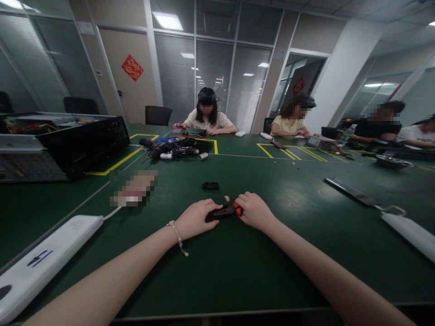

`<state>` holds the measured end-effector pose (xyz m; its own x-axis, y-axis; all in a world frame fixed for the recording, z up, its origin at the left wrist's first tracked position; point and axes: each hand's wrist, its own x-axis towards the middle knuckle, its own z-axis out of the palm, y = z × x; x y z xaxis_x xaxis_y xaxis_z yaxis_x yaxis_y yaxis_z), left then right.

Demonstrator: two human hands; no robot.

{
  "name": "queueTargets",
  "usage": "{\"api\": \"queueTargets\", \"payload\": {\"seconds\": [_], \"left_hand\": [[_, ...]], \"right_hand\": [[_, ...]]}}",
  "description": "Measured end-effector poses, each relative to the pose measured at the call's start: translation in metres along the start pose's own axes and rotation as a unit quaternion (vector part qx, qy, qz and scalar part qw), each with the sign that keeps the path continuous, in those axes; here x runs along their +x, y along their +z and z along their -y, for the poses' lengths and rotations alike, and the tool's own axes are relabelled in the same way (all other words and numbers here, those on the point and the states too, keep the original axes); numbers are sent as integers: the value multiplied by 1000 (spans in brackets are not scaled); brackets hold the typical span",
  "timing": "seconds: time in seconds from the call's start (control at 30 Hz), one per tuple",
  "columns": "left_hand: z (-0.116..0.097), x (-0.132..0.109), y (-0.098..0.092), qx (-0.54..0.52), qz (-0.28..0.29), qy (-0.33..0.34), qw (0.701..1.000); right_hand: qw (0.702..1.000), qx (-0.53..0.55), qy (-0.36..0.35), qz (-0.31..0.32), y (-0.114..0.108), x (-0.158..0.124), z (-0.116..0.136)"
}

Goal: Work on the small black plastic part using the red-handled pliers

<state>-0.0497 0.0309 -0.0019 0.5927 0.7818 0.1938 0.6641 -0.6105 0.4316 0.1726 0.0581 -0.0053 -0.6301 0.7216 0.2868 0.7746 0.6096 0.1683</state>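
Low over the green table [272, 267], my left hand [197, 218] grips a small black part [211, 216] between thumb and fingers; its exact kind does not show. My right hand [255, 211] is closed round the red handles of a pair of pliers [228, 210]. The dark jaws of the pliers point left and reach the black part. Just beyond the hands lies a small pale fragment [227, 198]. Farther back is another small black piece [210, 185], apart from both hands.
A black computer case [91, 145] stands at the left. Tangled cables and tools [176, 147] lie toward the back. White power banks [50, 253] with cabled phones flank me, one phone [351, 192] at right. Several people sit along the far side, one person [207, 117] opposite.
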Motion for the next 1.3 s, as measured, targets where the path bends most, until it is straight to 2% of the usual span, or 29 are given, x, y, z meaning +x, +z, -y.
{"api": "queueTargets", "payload": {"seconds": [0.3,1.3], "left_hand": [[0,1,1,7,-9,13,1000],[-2,0,-1,-2,2,-2,1000]], "right_hand": [[1000,-5,-7,-4,1,0,0],[1000,-6,-1,6,0,1,1]]}}
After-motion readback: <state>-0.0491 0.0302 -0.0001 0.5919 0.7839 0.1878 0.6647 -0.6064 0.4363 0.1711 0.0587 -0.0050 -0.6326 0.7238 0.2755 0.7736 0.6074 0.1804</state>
